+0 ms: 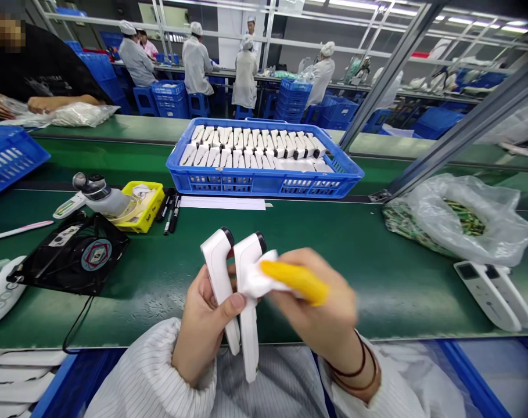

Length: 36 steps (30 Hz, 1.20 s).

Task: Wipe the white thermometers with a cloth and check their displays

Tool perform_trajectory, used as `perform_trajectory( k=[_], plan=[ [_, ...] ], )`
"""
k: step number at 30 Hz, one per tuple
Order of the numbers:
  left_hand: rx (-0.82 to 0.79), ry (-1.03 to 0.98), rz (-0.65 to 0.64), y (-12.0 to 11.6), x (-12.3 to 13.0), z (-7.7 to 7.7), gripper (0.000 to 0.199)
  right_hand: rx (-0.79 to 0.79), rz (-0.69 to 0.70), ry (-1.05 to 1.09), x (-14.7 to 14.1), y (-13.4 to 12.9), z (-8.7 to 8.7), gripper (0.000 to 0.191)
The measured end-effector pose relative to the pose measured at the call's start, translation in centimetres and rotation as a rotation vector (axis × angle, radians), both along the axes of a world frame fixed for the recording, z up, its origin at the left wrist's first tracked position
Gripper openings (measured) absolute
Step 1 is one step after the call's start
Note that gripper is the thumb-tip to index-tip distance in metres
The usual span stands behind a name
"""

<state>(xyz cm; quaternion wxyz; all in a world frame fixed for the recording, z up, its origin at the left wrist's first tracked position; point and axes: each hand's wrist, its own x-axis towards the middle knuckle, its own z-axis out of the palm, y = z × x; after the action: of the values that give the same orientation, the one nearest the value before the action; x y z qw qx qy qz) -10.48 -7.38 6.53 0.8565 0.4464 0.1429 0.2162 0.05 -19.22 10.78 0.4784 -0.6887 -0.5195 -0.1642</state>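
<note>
My left hand [211, 307] is closed around two white handheld thermometers with black tips, held side by side above the table's near edge. The left thermometer [218, 270] leans across my palm; my thumb presses between it and the right thermometer [249, 325]. My right hand [322, 302], smeared by motion, grips a crumpled white cloth [255, 278] against the upper body of the right thermometer. Along its index finger lies a yellow sleeve [296, 281] that looks like a finger cot. The cloth hides part of that thermometer.
A blue crate [264, 187] holds rows of white thermometers. At left are a black fan [76, 255], a yellow basket [147, 217], a pump bottle [109, 200] and markers [173, 213]. At right lie a plastic bag [477, 215] of green parts and white devices [490, 296]. A co-worker [41, 64] sits opposite.
</note>
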Motion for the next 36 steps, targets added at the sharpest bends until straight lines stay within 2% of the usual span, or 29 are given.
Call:
perform_trajectory(
  k=[1,3,5,8,9,12,13,16,17,20,21,23,25,29,31,32,34,36],
  plan=[
    [0.012,0.006,-0.001,0.0,-0.1,-0.1,0.047,-0.042,0.029,-0.124,0.3,0.5,-0.1,0.007],
    [0.025,0.038,-0.036,0.2,-0.2,-0.1,0.044,-0.066,-0.026,-0.319,0.8,1.2,-0.3,0.017],
    [0.031,0.058,-0.058,0.3,-0.3,-0.1,0.042,-0.058,-0.085,-0.385,1.1,1.5,-0.3,0.023],
    [0.031,0.037,-0.026,0.4,-0.2,-0.1,0.037,-0.137,0.072,-0.300,1.2,1.5,-0.1,0.025],
    [0.025,0.037,-0.034,0.4,-0.2,-0.1,0.037,-0.147,0.061,-0.266,1.2,1.5,0.0,0.024],
    [0.000,0.063,-0.080,0.4,-0.1,-0.1,0.041,-0.124,-0.144,-0.215,0.9,1.4,0.0,0.022],
    [-0.002,0.056,-0.072,0.5,-0.1,-0.1,0.040,-0.129,-0.124,-0.195,0.8,1.4,0.0,0.022],
    [-0.013,0.021,-0.051,0.5,-0.2,-0.2,0.038,-0.162,0.089,-0.119,1.0,1.3,-0.2,0.023],
    [-0.025,0.023,-0.069,0.5,-0.3,-0.2,0.041,-0.160,0.064,-0.098,1.2,1.2,-0.2,0.023],
    [-0.073,0.069,-0.138,0.4,-0.5,0.0,0.052,-0.137,-0.189,0.028,2.6,0.7,-0.1,0.020],
    [-0.082,0.081,-0.147,0.4,-0.6,0.1,0.054,-0.119,-0.222,0.097,3.1,0.5,-0.1,0.019],
    [-0.090,0.084,-0.154,0.4,-0.8,0.3,0.055,-0.060,-0.191,0.203,3.8,0.1,0.2,0.018],
    [-0.090,0.077,-0.162,0.5,-0.9,0.4,0.055,0.008,-0.137,0.211,3.8,-0.3,0.5,0.018],
    [-0.096,0.084,-0.169,0.5,-0.9,0.6,0.052,0.156,-0.156,0.092,2.4,-0.1,0.6,0.008],
    [-0.101,0.085,-0.164,0.4,-0.9,0.6,0.049,0.170,-0.178,-0.024,1.5,0.3,0.3,0.007],
    [-0.102,0.074,-0.144,0.4,-0.9,0.6,0.046,0.142,-0.148,-0.098,1.1,0.5,0.1,0.005],
    [-0.097,0.040,-0.072,0.3,-0.8,0.4,0.039,0.064,0.017,-0.185,0.4,0.9,-0.4,0.009],
    [-0.079,0.019,-0.025,0.3,-0.7,0.1,0.034,0.017,0.143,-0.171,0.1,1.2,-0.6,0.016]
  ],
)
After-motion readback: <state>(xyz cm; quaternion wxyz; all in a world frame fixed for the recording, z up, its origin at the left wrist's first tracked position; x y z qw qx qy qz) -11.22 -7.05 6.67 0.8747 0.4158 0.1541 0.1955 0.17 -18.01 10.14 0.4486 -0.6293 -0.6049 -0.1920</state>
